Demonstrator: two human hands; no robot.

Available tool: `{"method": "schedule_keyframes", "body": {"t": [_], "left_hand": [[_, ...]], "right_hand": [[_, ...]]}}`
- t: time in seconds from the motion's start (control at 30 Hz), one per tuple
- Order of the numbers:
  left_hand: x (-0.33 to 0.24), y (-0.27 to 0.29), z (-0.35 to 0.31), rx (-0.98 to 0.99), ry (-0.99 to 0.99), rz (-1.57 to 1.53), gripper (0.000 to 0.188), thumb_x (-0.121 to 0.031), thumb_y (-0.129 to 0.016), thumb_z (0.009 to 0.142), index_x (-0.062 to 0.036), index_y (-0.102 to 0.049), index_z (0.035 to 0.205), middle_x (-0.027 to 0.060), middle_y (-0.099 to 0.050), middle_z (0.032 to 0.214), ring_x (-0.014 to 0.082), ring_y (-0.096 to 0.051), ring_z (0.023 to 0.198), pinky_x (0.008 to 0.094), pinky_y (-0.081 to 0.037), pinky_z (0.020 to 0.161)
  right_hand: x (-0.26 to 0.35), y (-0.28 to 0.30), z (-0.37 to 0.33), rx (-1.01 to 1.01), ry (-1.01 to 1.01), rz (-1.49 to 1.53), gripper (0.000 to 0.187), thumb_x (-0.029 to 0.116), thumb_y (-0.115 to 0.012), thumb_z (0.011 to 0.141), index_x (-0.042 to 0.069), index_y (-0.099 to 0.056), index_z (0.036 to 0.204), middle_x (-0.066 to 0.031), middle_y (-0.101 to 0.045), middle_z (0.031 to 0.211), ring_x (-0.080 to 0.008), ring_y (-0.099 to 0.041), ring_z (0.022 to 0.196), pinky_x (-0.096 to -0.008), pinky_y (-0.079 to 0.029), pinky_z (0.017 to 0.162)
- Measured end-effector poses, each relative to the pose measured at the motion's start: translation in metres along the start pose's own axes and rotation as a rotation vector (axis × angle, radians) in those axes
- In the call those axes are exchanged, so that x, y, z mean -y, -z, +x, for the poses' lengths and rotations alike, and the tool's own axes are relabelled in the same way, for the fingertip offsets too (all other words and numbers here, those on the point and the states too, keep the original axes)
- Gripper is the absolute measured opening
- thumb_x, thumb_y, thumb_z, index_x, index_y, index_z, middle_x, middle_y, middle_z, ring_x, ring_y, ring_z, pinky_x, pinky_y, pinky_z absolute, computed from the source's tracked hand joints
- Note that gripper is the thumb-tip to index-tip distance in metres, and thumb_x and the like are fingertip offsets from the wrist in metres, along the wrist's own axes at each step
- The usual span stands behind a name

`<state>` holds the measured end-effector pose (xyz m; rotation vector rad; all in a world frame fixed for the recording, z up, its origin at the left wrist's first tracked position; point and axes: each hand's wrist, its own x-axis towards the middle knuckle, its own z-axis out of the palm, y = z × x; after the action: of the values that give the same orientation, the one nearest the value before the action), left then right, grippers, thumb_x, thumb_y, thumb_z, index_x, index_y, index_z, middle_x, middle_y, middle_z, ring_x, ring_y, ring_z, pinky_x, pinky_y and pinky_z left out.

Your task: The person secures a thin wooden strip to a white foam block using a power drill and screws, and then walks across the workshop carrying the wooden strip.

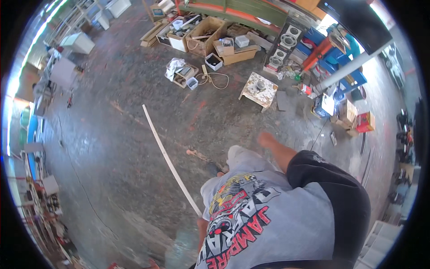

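Observation:
A long, narrow white strip (166, 157) slants across the left half of the view, slightly bowed by the lens. Its near end meets my left hand (203, 223), which is closed around it beside the grey front of my shirt; my torso partly hides the fingers. My right arm comes out of a black sleeve and bends forward over the floor. The right hand (265, 139) at its end is blurred, so its fingers cannot be made out, and nothing shows in it. Below are my pale trousers (242, 158) and part of a dark-shod foot.
A low stool with flaking white paint (260, 88) stands ahead on the stained concrete floor (112, 143). Behind it are wooden crates (207, 33), a box of odds and ends (182, 74), a cable (219, 85) and a tall speaker (286, 42). Cardboard boxes (347, 114) sit to the right.

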<state>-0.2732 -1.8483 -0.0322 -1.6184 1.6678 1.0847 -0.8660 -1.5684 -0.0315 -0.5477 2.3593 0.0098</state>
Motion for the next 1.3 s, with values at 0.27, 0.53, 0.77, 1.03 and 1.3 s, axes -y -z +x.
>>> {"method": "schedule_keyframes", "body": {"t": [0.27,0.53,0.77,1.03,1.3], "left_hand": [[-0.155,0.217,0.145,-0.116,0.003,-0.309,0.032,-0.036,-0.075,0.087,-0.0051,-0.074,0.078,0.004,-0.056,0.055,0.0179,-0.055,0.047,0.0378,-0.042,0.045],[-0.267,0.314,0.231,-0.026,0.053,-0.219,0.037,-0.038,-0.075,0.088,-0.0014,-0.075,0.083,0.0056,-0.059,0.057,0.0183,-0.059,0.047,0.0363,-0.044,0.043],[-0.413,0.305,0.202,-0.063,-0.053,0.096,0.038,-0.042,-0.075,0.086,-0.0042,-0.078,0.091,0.0088,-0.067,0.063,0.0227,-0.065,0.052,0.0388,-0.049,0.049],[-0.506,0.346,0.237,-0.225,-0.192,0.189,0.046,-0.049,-0.072,0.083,-0.0037,-0.078,0.092,0.0189,-0.074,0.078,0.0335,-0.074,0.078,0.0445,-0.055,0.07],[-0.61,0.393,0.33,-0.022,-0.434,0.266,0.047,-0.047,-0.07,0.088,-0.0012,-0.076,0.093,0.0181,-0.072,0.078,0.029,-0.073,0.077,0.0427,-0.054,0.066]], "right_hand": [[-0.131,-0.092,-0.066,0.077,-0.257,-0.153,0.039,0.037,-0.056,0.09,0.005,-0.077,0.097,-0.0205,-0.073,0.105,-0.0385,-0.069,0.102,-0.051,-0.056,0.085],[0.046,-0.06,0.034,0.441,-0.018,0.109,0.043,0.041,-0.057,0.092,0.003,-0.075,0.101,-0.0212,-0.073,0.105,-0.0398,-0.069,0.102,-0.0502,-0.054,0.089],[0.073,0.082,0.233,-0.143,0.097,0.36,0.032,0.032,-0.058,0.091,0.002,-0.071,0.096,-0.0223,-0.07,0.107,-0.041,-0.065,0.102,-0.0514,-0.051,0.086],[0.165,0.352,0.367,-0.292,-0.069,0.564,0.036,0.032,-0.062,0.095,0.007,-0.066,0.121,-0.0159,-0.072,0.115,-0.0343,-0.067,0.109,-0.0426,-0.053,0.092],[0.179,0.32,0.4,-0.226,-0.21,0.492,0.034,0.034,-0.062,0.094,0.009,-0.068,0.117,-0.0183,-0.07,0.115,-0.0401,-0.064,0.11,-0.0494,-0.052,0.093]]}}
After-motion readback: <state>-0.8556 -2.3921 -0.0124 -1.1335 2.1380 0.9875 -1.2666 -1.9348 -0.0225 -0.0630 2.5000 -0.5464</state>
